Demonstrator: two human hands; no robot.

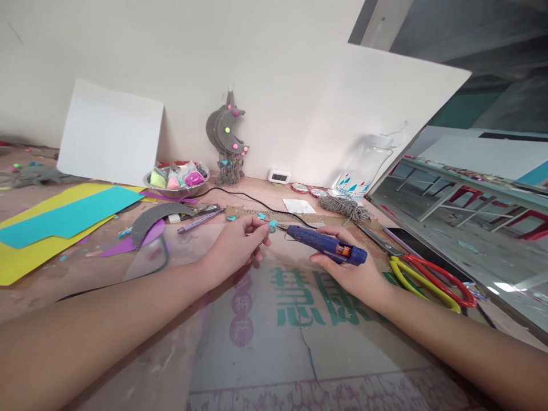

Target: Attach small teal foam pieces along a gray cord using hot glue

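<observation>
My right hand [349, 268] is wrapped round a blue hot glue gun [321, 242], its nozzle pointing left. Pinched between the thumb and fingers of my left hand [235, 245] is a small turquoise cutout [273, 226], and the nozzle tip is at it; whether they touch I cannot tell. More small turquoise pieces [232, 218] lie just beyond my left hand on a strip of cardboard. A strand of grey yarn [309, 348] lies on the printed board [257, 354] under my hands.
Red-and-yellow scissors [428, 279] and a phone [428, 251] lie at the right. Grey yarn [345, 206], a plastic jar [363, 165], a timer [279, 175] and a bowl [201, 185] stand behind. Coloured sheets [72, 217] lie left; a grey moon ornament [226, 131] hangs against the wall.
</observation>
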